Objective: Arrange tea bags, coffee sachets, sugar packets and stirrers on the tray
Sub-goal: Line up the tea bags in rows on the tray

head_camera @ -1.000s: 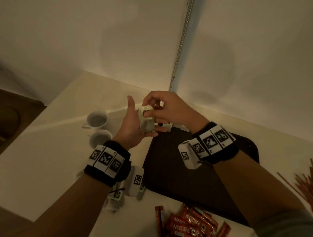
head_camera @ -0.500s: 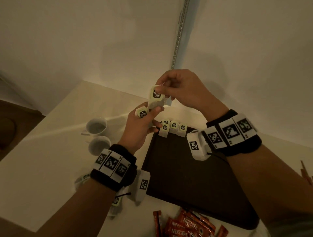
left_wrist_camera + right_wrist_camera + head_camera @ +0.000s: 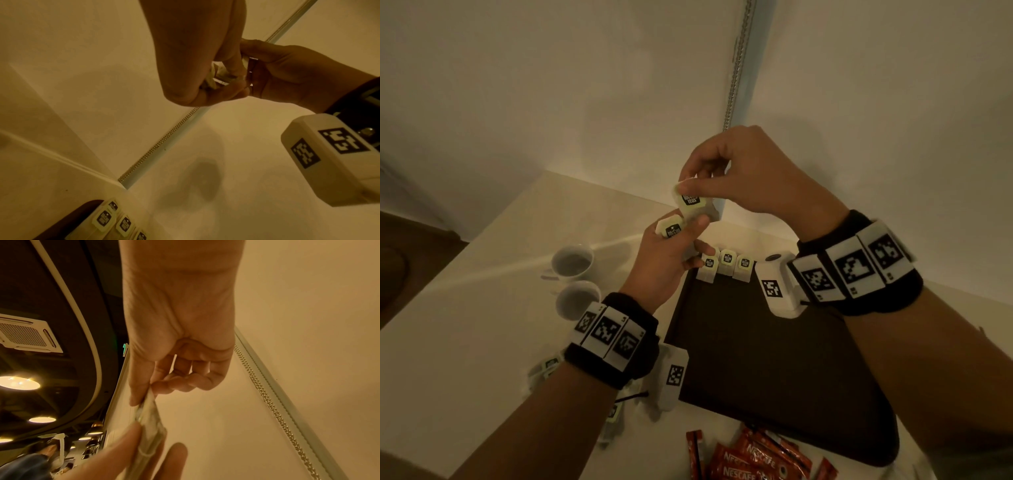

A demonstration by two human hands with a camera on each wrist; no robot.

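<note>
White table [image 3: 465, 308], tray [image 3: 756, 359], three tea bags [image 3: 727, 262]

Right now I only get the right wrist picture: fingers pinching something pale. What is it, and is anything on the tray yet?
Observer: The head view shows the right hand pinching a tea bag with a dark label.
Operator: Is the other hand free?
Observer: No, the left hand holds a second tea bag.
Operator: And the tray?
Observer: A row of tea bags sits at the far edge of the dark tray.
</note>
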